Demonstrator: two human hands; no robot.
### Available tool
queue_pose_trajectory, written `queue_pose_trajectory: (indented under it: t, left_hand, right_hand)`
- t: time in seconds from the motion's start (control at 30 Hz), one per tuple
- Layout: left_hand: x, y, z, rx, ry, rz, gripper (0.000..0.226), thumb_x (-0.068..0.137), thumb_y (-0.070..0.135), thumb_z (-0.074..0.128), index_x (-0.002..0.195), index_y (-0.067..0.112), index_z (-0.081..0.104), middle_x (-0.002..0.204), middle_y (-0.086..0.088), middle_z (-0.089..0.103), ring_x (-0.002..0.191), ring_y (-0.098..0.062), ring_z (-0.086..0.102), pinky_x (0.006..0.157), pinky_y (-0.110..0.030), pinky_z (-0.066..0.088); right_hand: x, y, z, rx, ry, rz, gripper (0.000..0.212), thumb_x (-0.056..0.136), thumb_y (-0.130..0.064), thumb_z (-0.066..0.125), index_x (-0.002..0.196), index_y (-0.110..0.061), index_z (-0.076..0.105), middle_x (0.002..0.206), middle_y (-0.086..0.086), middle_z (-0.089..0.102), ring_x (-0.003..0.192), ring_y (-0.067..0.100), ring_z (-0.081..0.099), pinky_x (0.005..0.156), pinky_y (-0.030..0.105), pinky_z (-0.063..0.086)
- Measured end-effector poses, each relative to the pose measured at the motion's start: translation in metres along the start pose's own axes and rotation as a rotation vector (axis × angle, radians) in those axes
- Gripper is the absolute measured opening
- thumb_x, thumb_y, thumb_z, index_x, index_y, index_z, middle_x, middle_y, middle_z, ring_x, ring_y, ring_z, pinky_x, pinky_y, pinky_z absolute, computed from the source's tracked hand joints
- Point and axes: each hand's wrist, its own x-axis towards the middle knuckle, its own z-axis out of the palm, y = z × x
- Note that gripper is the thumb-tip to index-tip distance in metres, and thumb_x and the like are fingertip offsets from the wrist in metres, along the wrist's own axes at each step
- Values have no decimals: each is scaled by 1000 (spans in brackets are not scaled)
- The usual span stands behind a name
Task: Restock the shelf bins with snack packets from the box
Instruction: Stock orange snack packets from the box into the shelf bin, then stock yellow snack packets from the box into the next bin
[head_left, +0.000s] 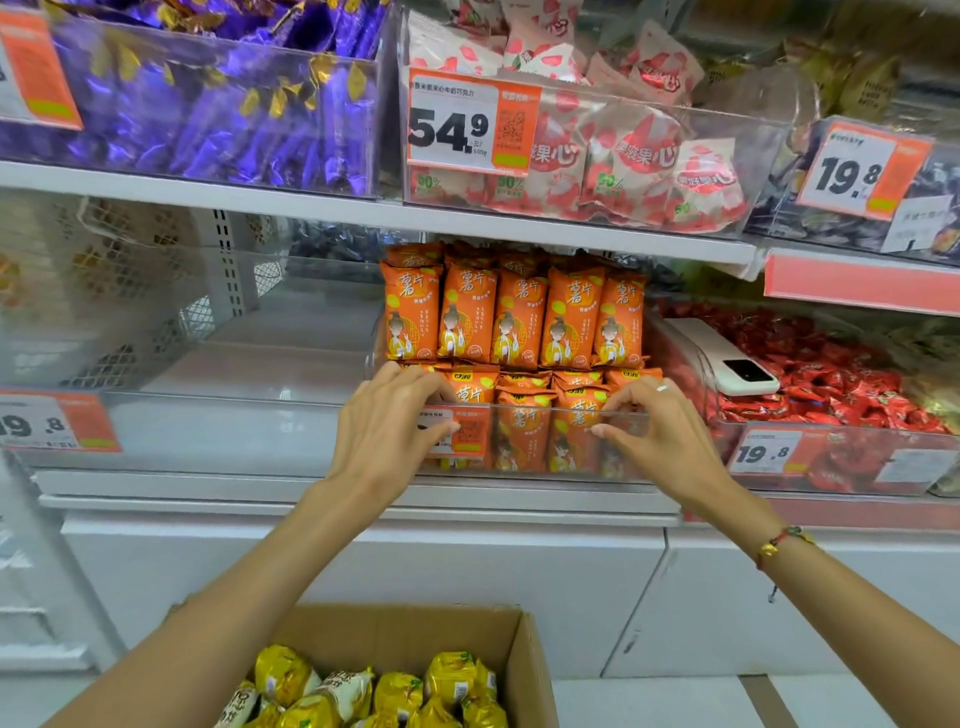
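Note:
A clear bin (631, 452) on the middle shelf is packed with orange snack packets (519, 322), an upright row behind and more lying in front. My left hand (387, 431) grips the bin's front rim at its left end, thumb on the price tag. My right hand (657, 431) grips the same rim at its right end, fingers curled over the edge. Below, an open cardboard box (524, 654) holds several yellow packets (384, 691).
An empty clear bin (234, 415) stands left of the orange one. To the right, a bin of red sweets (831, 384) has a white phone (727, 358) lying on it. The upper shelf carries bins of purple packets (208, 104) and pink-white packets (623, 156).

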Motion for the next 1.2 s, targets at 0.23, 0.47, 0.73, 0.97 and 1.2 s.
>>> queue_pose_trajectory:
  t: [0.23, 0.47, 0.73, 0.97, 1.2]
  left_hand:
    - [-3, 2, 2, -6, -3, -12, 23, 78, 33, 77, 96, 24, 67, 98, 10, 67, 92, -13, 50, 65, -25, 30]
    - [-6, 6, 1, -23, -10, -20, 26, 77, 34, 79, 98, 23, 69, 99, 8, 69, 95, -13, 54, 65, -23, 35]
    - [-21, 4, -3, 24, -15, 35, 43, 75, 33, 81, 114, 21, 69, 109, 6, 68, 104, -17, 58, 71, -29, 51]
    - [-90, -28, -55, 48, 233, -5, 26, 85, 29, 63, 110, 22, 68, 114, 8, 64, 108, -14, 54, 84, -29, 45]
    - [-232, -106, -46, 119, 25, -553, 26, 84, 17, 64, 110, 24, 66, 112, 9, 63, 108, -19, 54, 88, -32, 43]
  right_hand:
    - [-4, 2, 2, -6, -15, 11, 21, 77, -29, 77, 83, -31, 57, 103, -5, 62, 111, 17, 49, 91, 51, 43]
    - [-11, 3, 2, -69, 23, 2, 19, 78, -29, 77, 85, -27, 60, 106, -5, 63, 106, 18, 51, 88, 47, 44]
    - [-24, -7, 5, -187, 126, -2, 27, 77, -22, 78, 101, -19, 66, 104, -2, 62, 96, 23, 54, 79, 39, 48]
    - [-46, -58, 38, -36, -62, -199, 27, 82, -20, 72, 108, -20, 64, 105, -6, 61, 100, 14, 54, 80, 32, 46]
    - [-103, -122, 163, -66, -826, -178, 40, 90, -34, 59, 127, -24, 51, 111, -5, 61, 106, 16, 55, 87, 33, 46]
